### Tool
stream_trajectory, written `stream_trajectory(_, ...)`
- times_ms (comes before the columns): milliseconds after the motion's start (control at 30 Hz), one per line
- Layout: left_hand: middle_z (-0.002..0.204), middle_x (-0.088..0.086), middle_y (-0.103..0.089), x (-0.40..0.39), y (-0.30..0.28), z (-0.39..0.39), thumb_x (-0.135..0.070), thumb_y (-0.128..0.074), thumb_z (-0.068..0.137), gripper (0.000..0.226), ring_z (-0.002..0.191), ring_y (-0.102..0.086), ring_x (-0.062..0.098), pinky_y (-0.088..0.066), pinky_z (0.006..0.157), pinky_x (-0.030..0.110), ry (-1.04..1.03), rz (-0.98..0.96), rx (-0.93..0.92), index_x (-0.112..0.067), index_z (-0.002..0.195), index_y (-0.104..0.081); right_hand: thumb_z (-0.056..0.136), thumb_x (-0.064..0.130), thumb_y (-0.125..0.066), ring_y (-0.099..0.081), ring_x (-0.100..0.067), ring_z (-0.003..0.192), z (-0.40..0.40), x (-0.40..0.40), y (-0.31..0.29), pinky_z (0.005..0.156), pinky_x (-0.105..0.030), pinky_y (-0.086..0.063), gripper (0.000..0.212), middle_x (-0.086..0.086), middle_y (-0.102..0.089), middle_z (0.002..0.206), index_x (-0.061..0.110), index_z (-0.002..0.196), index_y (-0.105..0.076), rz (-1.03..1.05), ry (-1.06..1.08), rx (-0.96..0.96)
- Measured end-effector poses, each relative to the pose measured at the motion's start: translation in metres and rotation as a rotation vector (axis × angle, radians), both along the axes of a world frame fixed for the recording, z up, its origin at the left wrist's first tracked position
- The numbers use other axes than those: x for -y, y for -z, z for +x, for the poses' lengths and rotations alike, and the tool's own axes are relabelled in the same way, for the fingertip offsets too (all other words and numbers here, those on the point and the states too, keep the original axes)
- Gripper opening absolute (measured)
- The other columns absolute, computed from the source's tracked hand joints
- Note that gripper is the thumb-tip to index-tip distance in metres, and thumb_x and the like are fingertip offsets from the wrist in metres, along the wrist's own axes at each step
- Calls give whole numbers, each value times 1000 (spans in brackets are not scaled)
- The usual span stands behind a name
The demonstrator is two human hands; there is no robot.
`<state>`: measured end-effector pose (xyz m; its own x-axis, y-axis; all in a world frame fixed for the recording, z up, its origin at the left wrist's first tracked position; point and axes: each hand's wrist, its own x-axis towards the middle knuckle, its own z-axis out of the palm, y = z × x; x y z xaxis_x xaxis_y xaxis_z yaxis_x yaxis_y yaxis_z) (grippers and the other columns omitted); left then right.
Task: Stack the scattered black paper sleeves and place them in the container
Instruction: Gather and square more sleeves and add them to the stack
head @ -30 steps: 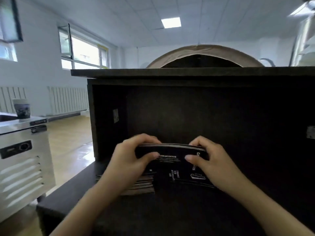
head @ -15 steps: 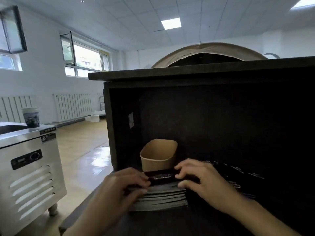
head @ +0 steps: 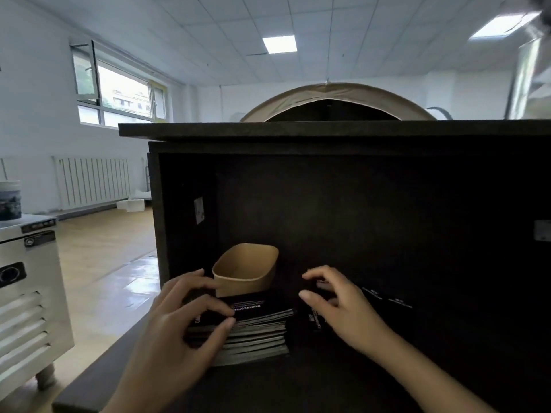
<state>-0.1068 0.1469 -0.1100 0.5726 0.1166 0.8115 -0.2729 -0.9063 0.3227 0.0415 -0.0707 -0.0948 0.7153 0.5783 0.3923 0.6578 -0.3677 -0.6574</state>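
Far to the left stands a white metal cabinet [head: 28,305] with slatted vents, and a paper cup [head: 10,199] sits on its top. A radiator [head: 92,181] runs along the wall under the window [head: 119,90].

On the dark worktop [head: 98,380], inside the open black cupboard [head: 343,186], the left hand [head: 179,326] rests on the left end of the stack of black paper sleeves [head: 256,329]. Its fingers are curled over the top sleeve and its thumb presses the stack's near edge, so it holds the pile. The stack lies flat, with white lettering on the top sleeve. Just behind it stands the brown paper container [head: 246,271], upright and open at the top.

To the right of the stack the right hand [head: 343,305] hovers with fingers loosely bent and spread, gripping nothing that I can see. Beyond it, a few loose black sleeves [head: 387,298] lie on the cupboard floor, hard to make out in the dark.
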Motion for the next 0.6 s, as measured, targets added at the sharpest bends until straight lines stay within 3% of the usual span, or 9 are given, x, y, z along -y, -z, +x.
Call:
stream_trajectory(67, 102, -23, -57, 28, -14, 4, -44, -61, 78, 12, 110, -53, 4, -41, 89, 19, 64, 65, 13, -36, 81, -69, 88, 53, -54, -38, -11, 133, 20, 27, 1, 110, -36, -36, 47, 13, -41, 139, 33, 129, -46, -283, 147, 90)
stream_trajectory(133, 95, -23, -56, 63, -19, 15, -40, -60, 80, 10, 98, -55, 2, -41, 86, 15, 161, 126, -69, -34, 83, -68, 78, 80, -29, -19, -19, 146, 31, 56, 11, 118, -40, -21, 85, 6, -24, 156, 29, 146, -28, -620, 202, 98)
stream_trajectory(200, 100, -23, -54, 96, -12, 36, -38, -59, 83, 12, 101, -51, -2, -38, 91, 12, 227, 198, -215, -35, 91, -67, 44, 98, 3, -11, -16, 148, 40, 81, 25, 120, -33, -12, 129, 6, -13, 160, 29, 150, -18, -696, 173, 58)
stream_trajectory(233, 107, -24, -51, 111, -5, 48, -39, -58, 85, 17, 106, -47, -4, -34, 96, 11, 251, 208, -291, -36, 100, -65, 35, 99, 7, -13, -13, 147, 44, 91, 29, 120, -30, -13, 137, 7, -15, 160, 30, 150, -20, -674, 148, 48)
stream_trajectory(300, 120, -23, -43, 135, 9, 73, -40, -57, 88, 29, 115, -40, -5, -29, 104, 14, 261, 200, -398, -38, 117, -56, 37, 101, -4, -23, -8, 143, 45, 107, 31, 119, -27, -19, 134, 8, -25, 156, 30, 147, -28, -603, 98, 34)
stream_trajectory(400, 136, -18, -35, 152, 27, 103, -47, -56, 87, 47, 127, -35, 3, -24, 110, 21, 201, 203, -457, -40, 131, -42, 46, 99, -26, -39, 3, 128, 39, 129, 34, 113, -25, -31, 106, 17, -41, 140, 38, 131, -45, -489, 45, 19)
stream_trajectory(467, 137, -16, -38, 151, 35, 113, -57, -55, 83, 51, 128, -38, 7, -29, 112, 26, 191, 138, -559, -42, 130, -42, 46, 97, -40, -43, 8, 120, 36, 142, 40, 108, -27, -35, 84, 24, -44, 127, 44, 110, -51, -394, 66, -1)
stream_trajectory(600, 125, -22, -47, 146, 39, 112, -59, -61, 78, 51, 118, -47, 1, -40, 105, 27, 222, 26, -597, -42, 124, -48, 31, 82, -70, -43, -4, 117, 41, 150, 43, 103, -33, -39, 76, 24, -45, 118, 45, 94, -50, -277, 125, -86)
